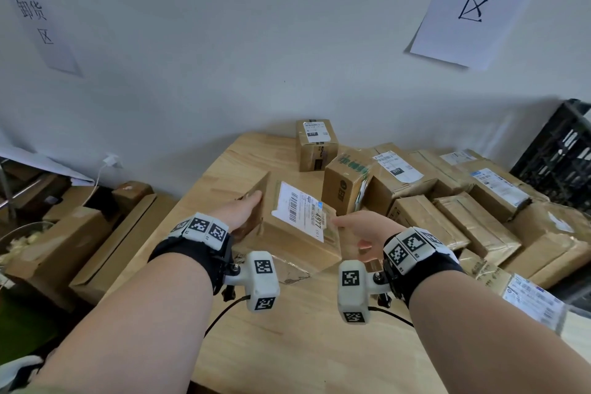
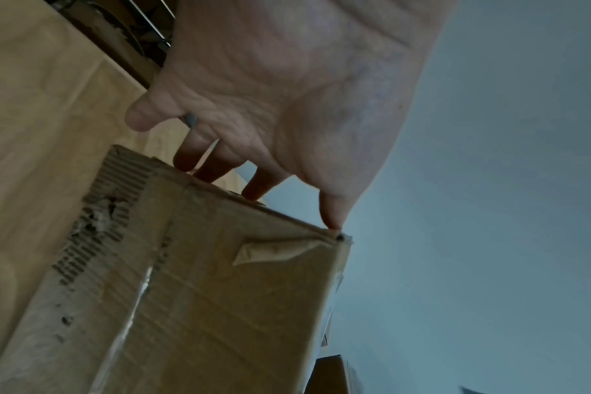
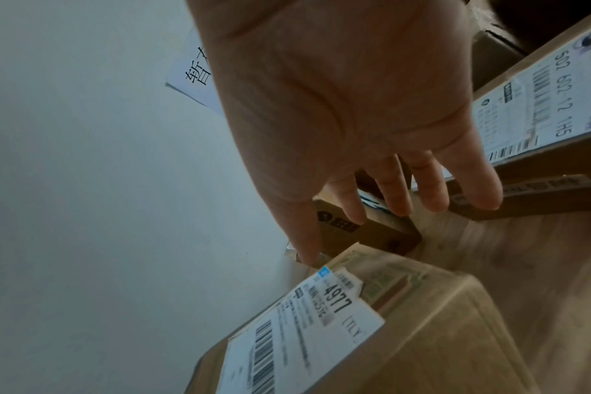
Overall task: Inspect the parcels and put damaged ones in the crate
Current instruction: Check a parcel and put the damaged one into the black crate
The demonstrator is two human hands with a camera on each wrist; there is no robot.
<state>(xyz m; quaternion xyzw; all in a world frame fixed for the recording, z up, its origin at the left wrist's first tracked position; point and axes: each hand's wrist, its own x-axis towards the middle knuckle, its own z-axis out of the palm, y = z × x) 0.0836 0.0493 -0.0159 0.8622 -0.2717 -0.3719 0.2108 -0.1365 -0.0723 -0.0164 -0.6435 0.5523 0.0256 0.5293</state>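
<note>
A brown cardboard parcel (image 1: pixel 287 243) with a white label reading 4977 sits mid-table. My left hand (image 1: pixel 252 201) holds its left end, the thumb on the top corner and the fingers (image 2: pixel 216 165) reaching behind the far edge. In the left wrist view one face of the parcel (image 2: pixel 236 306) is torn, with bare corrugation (image 2: pixel 95 226) and loose clear tape. My right hand (image 1: pixel 351 227) is spread at the parcel's right end. Only its thumb tip (image 3: pixel 307 256) touches the parcel (image 3: pixel 439 333), near the label. The black crate (image 1: pixel 563 153) stands at the far right.
A pile of several taped parcels (image 1: pixel 463 211) fills the table's right side, up to the crate. A green-printed box (image 1: pixel 345 185) and a small labelled box (image 1: pixel 315 144) stand just behind the held parcel. Bare wooden table (image 1: pixel 287 345) lies near me. Cardboard boxes (image 1: pixel 64 249) sit on the floor to the left.
</note>
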